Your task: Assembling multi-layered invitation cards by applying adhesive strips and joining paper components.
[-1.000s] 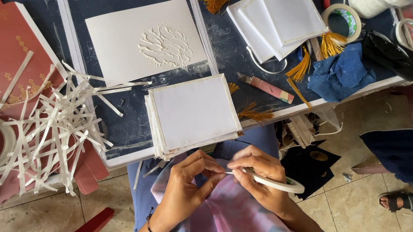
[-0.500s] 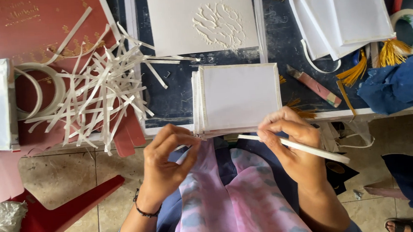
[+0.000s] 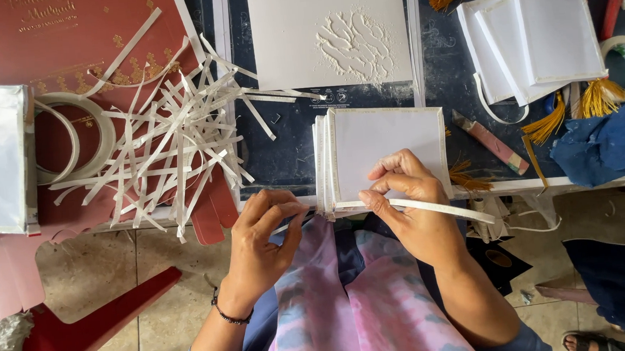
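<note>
Hands (image 3: 401, 191) now press strip (image 3: 432, 207) onto card stack (image 3: 387, 144).

white strip (image 3: 432, 207), white cards (image 3: 388, 152), blue cloth (image 3: 604, 148)

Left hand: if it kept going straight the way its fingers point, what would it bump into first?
Probably the stack of white cards; the left hand points up and right at its near left edge.

A stack of cards (image 3: 388, 152) is set at the near edge of the bench (image 3: 288, 144), with a heap of paper strips (image 3: 171, 149) to its left and a tape roll (image 3: 79, 137) beyond that. An embossed sheet (image 3: 332, 31) is placed behind the stack; folded cards (image 3: 530, 36) are laid to the right.
</note>
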